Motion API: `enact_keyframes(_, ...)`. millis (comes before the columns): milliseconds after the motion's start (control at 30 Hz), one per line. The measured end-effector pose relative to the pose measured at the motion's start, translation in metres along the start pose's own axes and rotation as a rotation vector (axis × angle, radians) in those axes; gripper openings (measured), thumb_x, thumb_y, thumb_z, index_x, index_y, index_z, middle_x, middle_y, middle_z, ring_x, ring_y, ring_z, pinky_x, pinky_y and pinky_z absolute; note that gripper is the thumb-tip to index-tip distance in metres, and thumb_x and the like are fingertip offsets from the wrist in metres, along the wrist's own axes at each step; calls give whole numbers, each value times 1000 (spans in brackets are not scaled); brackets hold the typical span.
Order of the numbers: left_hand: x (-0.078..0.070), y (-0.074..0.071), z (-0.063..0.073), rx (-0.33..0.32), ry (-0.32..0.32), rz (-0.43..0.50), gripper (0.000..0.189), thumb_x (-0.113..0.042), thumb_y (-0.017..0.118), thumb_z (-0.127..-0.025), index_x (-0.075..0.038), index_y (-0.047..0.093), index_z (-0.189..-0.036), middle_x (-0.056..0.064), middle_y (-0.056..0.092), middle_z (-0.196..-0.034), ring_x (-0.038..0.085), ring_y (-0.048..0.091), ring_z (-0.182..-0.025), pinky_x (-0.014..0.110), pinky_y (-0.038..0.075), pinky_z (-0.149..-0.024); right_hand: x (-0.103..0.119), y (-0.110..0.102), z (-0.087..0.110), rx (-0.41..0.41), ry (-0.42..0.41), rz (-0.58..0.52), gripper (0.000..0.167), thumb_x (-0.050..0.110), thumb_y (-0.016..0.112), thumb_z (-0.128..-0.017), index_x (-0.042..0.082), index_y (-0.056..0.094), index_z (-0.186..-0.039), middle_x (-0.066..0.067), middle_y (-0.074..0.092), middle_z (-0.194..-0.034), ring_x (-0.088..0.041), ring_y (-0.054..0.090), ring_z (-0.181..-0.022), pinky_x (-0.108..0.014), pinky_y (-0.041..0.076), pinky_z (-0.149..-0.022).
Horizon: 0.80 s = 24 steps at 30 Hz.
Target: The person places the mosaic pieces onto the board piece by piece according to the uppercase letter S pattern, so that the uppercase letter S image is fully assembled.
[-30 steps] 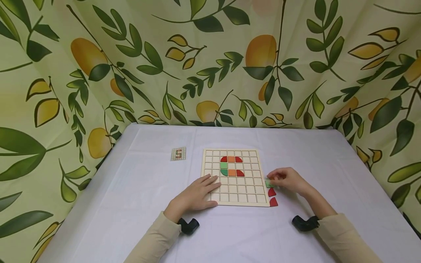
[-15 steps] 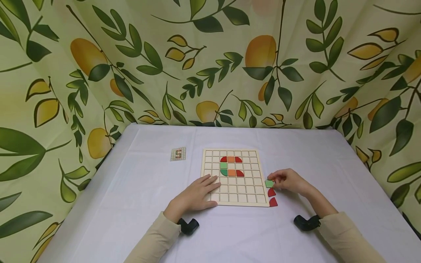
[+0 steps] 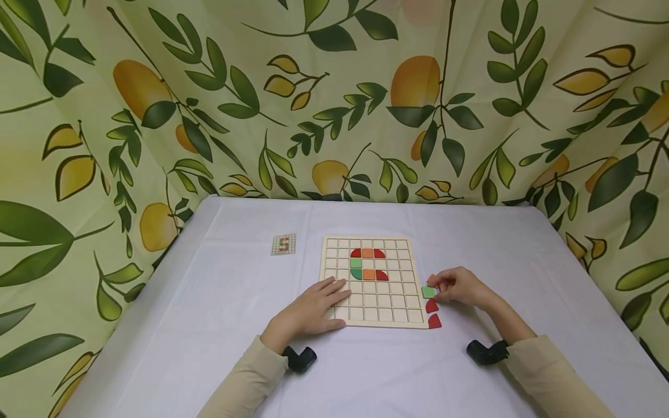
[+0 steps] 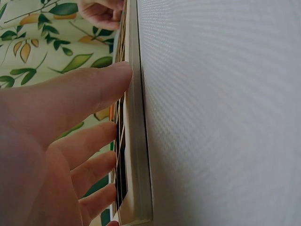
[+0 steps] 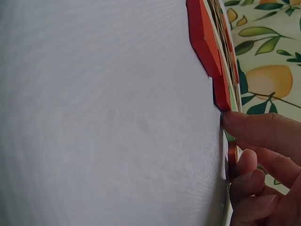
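My left hand lies with fingers spread on the lower left of a wooden grid board; in the left wrist view its thumb reaches the board's edge. On the board, red, orange and green tiles form a C-like shape. Beside the right edge, my right hand pinches a light green square tile between thumb and finger, partly covered by the thumb in the right wrist view. An orange tile shows just beyond it, and two red quarter-round tiles lie on the near side.
A small card printed with a coloured S-shaped pattern on a grid lies left of the board. White cloth covers the table, and a leaf-and-fruit patterned curtain hangs behind. Black camera mounts sit at both wrists.
My right fingers have drawn slightly right, uncovering more of the green tile and then the orange tile beyond it. The left hand and board have stayed still.
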<state>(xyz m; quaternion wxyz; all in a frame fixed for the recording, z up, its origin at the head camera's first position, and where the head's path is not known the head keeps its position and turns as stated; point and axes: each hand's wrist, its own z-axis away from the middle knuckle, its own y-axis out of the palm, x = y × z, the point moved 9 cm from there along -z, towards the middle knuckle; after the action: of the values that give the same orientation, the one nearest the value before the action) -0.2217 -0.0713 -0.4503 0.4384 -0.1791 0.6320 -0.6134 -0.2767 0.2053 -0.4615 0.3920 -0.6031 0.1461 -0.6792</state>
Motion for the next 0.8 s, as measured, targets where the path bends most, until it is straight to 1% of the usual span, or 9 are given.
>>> enact_keyframes(200, 0, -1, 0, -2, 9, -8, 63, -42, 60, -90, -18, 42, -146, 6, 35, -158, 30, 26, -150, 47, 27, -122, 1, -1, 0, -13, -3, 24, 28, 5, 78, -74, -5, 69, -98, -1, 52, -71, -13, 46, -71, -18, 39, -54)
enact_keyframes(300, -1, -1, 0, 0, 9, -2, 64, -42, 60, -90, -18, 42, -146, 6, 35, -158, 31, 25, -150, 47, 27, -122, 2, -1, 0, -7, -14, 24, 28, 6, 77, -75, -5, 69, -100, -1, 51, -71, -13, 45, -71, -18, 39, -54)
enact_keyframes(400, -1, -1, -1, 3, 6, -3, 64, -42, 60, -90, -18, 42, -147, 6, 34, -158, 31, 25, -150, 47, 27, -122, 2, -1, 0, -7, -8, 0, 29, 6, 77, -76, -5, 68, -101, 0, 51, -71, -12, 45, -70, -17, 39, -54)
enact_keyframes(633, 0, -1, -1, 0, 5, -6, 64, -42, 61, -90, -18, 42, -146, 5, 35, -158, 30, 26, -150, 47, 27, -122, 5, -2, -1, -8, -42, -39, 29, 6, 76, -77, -7, 68, -102, 1, 49, -68, -9, 44, -65, -17, 38, -53)
enact_keyframes(800, -1, -1, 0, 3, 0, 0, 64, -42, 61, -90, -18, 42, -146, 5, 35, -158, 30, 26, -150, 47, 27, -122, 10, -2, -1, -12, -60, -54, 30, 7, 76, -78, -8, 68, -102, 2, 49, -68, -7, 44, -64, -16, 39, -53)
